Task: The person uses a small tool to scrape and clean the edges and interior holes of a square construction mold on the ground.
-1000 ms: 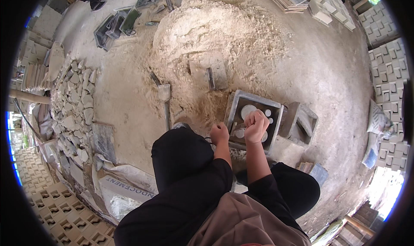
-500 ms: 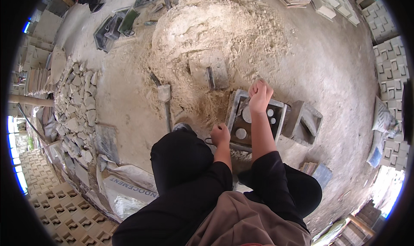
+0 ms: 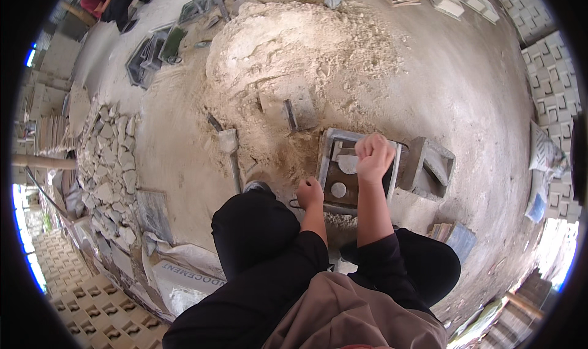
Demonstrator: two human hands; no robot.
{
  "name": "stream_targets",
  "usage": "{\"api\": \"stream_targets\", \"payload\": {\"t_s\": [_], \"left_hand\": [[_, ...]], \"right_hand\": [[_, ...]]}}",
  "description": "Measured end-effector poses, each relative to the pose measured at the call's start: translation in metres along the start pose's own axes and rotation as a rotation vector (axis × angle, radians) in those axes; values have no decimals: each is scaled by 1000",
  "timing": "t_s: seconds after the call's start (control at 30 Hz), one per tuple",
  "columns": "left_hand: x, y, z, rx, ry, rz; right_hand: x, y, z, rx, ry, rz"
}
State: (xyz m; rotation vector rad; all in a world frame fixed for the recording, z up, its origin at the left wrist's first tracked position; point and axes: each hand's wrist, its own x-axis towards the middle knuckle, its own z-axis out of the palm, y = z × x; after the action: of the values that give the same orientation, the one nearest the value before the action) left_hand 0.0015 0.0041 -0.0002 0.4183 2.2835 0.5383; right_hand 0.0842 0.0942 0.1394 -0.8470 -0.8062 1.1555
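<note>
In front of me stands a rectangular metal mould [image 3: 329, 142] with a dark inner plate bearing pale round discs [image 3: 338, 190]. My left hand [image 3: 310, 191] is closed at its near left corner, around a thin loop handle [image 3: 295, 203] that sticks out beside the fingers. Over the mould's right half, my right hand [image 3: 375, 158] makes a fist. Whatever that fist grips, if anything, is hidden, and it covers part of the plate. Right of the mould sits a grey open box-shaped block [image 3: 430, 168], tilted inside.
A large heap of pale powder [image 3: 294, 43] spreads beyond the mould, with a flat handled board [image 3: 288, 107] at its edge. A mallet [image 3: 228, 142] lies to the left. Broken rubble [image 3: 110, 159], stacked patterned blocks [image 3: 554, 86] and a seated person [image 3: 113, 3] are farther out.
My right hand has come down toward me over the mould and now hides the smaller discs on its right. My left hand keeps its place at the handle. The view has shifted slightly.
</note>
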Motion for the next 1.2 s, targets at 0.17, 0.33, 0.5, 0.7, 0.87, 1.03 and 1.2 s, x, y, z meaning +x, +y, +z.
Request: {"api": "stream_targets", "payload": {"t_s": [0.17, 0.33, 0.5, 0.7, 0.87, 1.03, 1.2], "left_hand": [[2, -2, -1, 25, 16, -6], [-2, 1, 0, 47, -9, 24], [-5, -2, -6, 51, 4, 13], [0, -3, -2, 19, -8, 16], [-2, -7, -1, -23, 12, 95], [4, -7, 7, -35, -44, 9], [12, -14, 11, 6, 28, 98]], "right_hand": [[-6, -2, 1, 24, -4, 94], [-29, 6, -11, -23, -99, 85], [-38, -26, -2, 44, 8, 96], [-47, -16, -22, 10, 46, 54], [-87, -37, -6, -7, -9, 2], [-96, -33, -13, -217, -107, 66], [-96, -22, -3, -333, -285, -84]]}}
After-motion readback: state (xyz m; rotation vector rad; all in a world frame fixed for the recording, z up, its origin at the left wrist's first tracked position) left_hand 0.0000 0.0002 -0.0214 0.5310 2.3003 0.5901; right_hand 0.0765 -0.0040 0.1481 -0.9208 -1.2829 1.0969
